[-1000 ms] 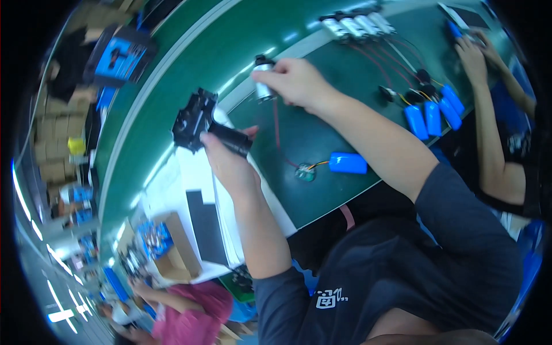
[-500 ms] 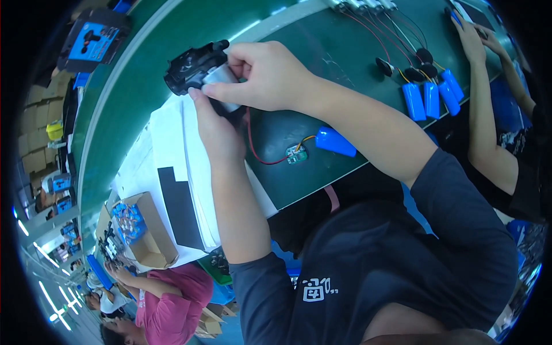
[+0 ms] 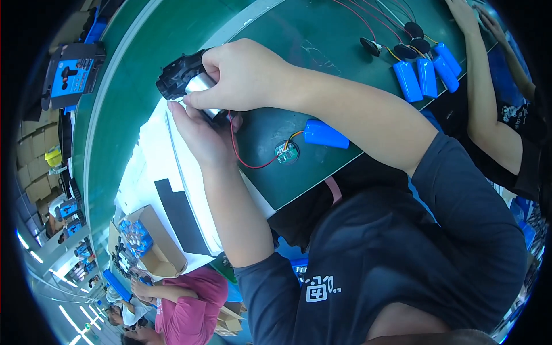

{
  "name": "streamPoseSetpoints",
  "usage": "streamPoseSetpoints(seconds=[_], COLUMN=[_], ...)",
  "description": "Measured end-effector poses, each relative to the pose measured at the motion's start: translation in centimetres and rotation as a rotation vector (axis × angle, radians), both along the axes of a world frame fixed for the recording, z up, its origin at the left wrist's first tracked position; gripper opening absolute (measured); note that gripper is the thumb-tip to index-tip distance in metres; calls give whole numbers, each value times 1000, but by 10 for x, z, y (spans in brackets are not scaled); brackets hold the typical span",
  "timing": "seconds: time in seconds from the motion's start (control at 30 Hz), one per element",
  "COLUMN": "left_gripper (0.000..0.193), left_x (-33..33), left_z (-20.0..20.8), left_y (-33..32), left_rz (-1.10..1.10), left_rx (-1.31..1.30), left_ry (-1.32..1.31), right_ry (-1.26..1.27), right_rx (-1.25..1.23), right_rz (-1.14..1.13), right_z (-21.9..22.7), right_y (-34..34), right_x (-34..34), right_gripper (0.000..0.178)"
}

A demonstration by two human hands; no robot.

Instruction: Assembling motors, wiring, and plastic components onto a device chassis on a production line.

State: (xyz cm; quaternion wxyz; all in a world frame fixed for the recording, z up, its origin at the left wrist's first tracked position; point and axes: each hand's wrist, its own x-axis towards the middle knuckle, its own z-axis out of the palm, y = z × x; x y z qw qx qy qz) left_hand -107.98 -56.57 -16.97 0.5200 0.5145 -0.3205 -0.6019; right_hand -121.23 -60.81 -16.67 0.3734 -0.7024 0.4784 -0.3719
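Both of my hands hold a motor assembly, a black plastic housing [image 3: 177,76] with a silver metal motor [image 3: 199,87], above the bench. My left hand [image 3: 198,131] cups it from below, with its thumb against the near side. From the right, my right hand [image 3: 247,75] grips the body, its thumb along the silver motor and its other fingers partly hidden. A red wire [image 3: 239,160] runs down from the assembly to a small green circuit board [image 3: 286,153] lying on the bench. Short coloured wires join that board to a blue battery pack [image 3: 326,134].
White sheets [image 3: 149,152] with a black flat piece [image 3: 179,215] lie to the left. Beyond them stands a cardboard box [image 3: 167,253] with blue parts. Several blue batteries [image 3: 408,81] and round black discs [image 3: 405,52] sit at right, near another person's arm [image 3: 489,109].
The view has shifted slightly. The housing has tilted, and my right hand covers more of it. My left hand remains beneath; the circuit board now lies turned, with a dark round edge showing.
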Motion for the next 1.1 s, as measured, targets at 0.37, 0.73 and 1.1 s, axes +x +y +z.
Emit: streamPoseSetpoints(seconds=[0.37,0.73,1.1], left_gripper=[71,47,64], left_x=[-6,40,13], left_z=[2,-22,-2], left_y=[-2,-16,14], left_rz=[114,-50,-147], left_rx=[126,-243,-397], left_ry=[14,495,398], right_ry=[-1,7,-95], right_rx=[-59,-26,-194], right_rz=[-31,104,351], right_z=[-3,8,10], right_y=[-4,-5,12], right_x=[-3,2,1], right_gripper=[55,51,49])
